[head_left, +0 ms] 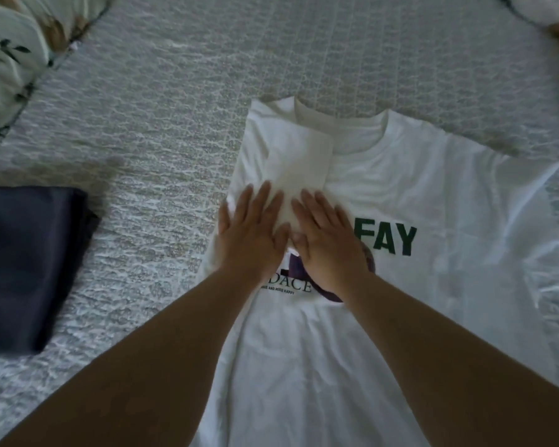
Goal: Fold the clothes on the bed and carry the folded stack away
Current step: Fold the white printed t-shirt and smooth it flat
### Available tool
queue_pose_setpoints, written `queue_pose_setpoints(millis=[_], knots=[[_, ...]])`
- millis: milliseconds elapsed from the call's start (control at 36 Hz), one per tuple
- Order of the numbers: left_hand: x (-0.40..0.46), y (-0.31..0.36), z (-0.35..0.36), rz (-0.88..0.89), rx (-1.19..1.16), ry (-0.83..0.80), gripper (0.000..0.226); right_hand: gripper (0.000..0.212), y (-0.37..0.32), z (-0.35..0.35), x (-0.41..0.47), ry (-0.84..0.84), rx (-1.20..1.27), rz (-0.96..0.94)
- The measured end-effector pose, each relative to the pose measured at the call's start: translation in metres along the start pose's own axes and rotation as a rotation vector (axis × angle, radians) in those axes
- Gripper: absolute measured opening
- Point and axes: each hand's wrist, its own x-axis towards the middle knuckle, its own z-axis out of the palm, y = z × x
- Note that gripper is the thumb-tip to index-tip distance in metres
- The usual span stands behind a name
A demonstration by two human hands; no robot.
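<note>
Two flat, unclenched hands, left hand (250, 235) and right hand (328, 243), on white T-shirt (400, 201); dark folded garment (29, 262) well left.

A T-shirt (417, 317) lay toward the bed's (175, 91) right edge, folded trousers (29, 266) at its left edge, a pillow (10, 59) in the far-left corner.

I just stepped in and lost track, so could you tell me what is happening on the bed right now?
A person is folding a white T-shirt spread on the bed. One side of it is already folded inward, and the left hand and right hand press flat on that fold. The other sleeve is still spread out. A folded dark garment lies apart on the bed to the left.
</note>
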Motion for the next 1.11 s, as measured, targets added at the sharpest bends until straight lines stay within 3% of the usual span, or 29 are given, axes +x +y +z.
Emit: queue_pose_setpoints(millis=[56, 167, 361, 639, 694, 750, 806, 861, 1000, 1111], knots=[[0.0, -0.002, 0.002, 0.01, 0.015, 0.023, 0.065, 0.054, -0.001, 0.006, -0.014, 0.083, 0.019, 0.044], [-0.02, 0.003, 0.002, -0.014, 0.021, -0.01, 0.065, 0.057, -0.011, 0.01, -0.05, 0.075, 0.044, 0.127], [-0.151, 0.043, 0.012, -0.044, -0.013, -0.034, 0.063, 0.056, -0.038, 0.022, -0.173, 0.029, 0.11, 0.262], [-0.347, 0.118, 0.029, 0.334, -0.079, -0.168, 0.054, 0.045, -0.026, 0.034, -0.379, 0.143, 0.155, 0.319], [-0.371, 0.131, 0.031, 0.405, -0.088, -0.202, 0.055, 0.038, -0.019, 0.027, -0.402, 0.193, 0.136, 0.46], [-0.392, 0.143, 0.035, 0.49, -0.093, -0.243, 0.057, 0.043, -0.011, 0.02, -0.42, 0.21, 0.202, 0.749], [-0.407, 0.151, 0.038, 0.538, -0.104, -0.284, 0.06, 0.057, -0.005, 0.013, -0.432, 0.177, 0.376, 1.047], [-0.415, 0.158, 0.037, 0.536, -0.096, -0.326, 0.066, 0.062, 0.0, 0.01, -0.441, 0.117, 0.494, 1.217], [-0.413, 0.166, 0.024, 0.526, -0.097, -0.266, 0.065, 0.044, 0.02, 0.008, -0.45, -0.151, 0.658, 1.288], [-0.411, 0.182, 0.012, 0.531, -0.067, -0.277, 0.065, 0.039, 0.027, 0.006, -0.468, -0.228, 0.718, 1.22]])
